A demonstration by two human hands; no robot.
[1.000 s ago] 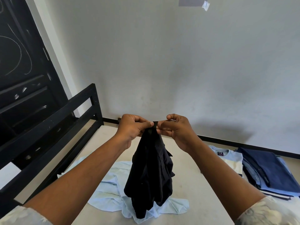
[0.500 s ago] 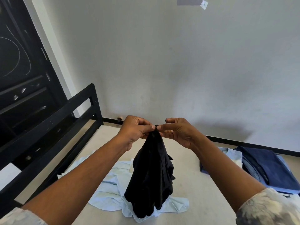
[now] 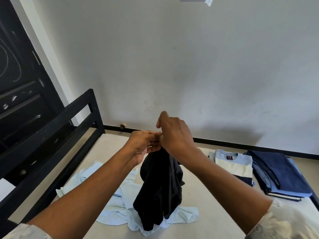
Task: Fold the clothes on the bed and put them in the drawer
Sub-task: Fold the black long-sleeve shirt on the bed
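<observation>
black garment (image 3: 160,190): matt cloth | light blue shirt (image 3: 119,204): creased cloth | bed frame (image 3: 51,128): black-painted, scuffed

Beige bed (image 3: 207,219) with a black frame (image 3: 51,128) along its left edge, crumpled light blue shirt (image 3: 119,204) near the front middle, folded striped T-shirt (image 3: 233,164) toward the right, stack of folded blue clothes (image 3: 279,173) at the right edge

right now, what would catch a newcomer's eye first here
A black garment hangs mid-frame from the left hand, with the right hand meeting it at the top. Beneath it a crumpled pale blue shirt lies on the bed, and folded clothes are stacked at the right.
</observation>
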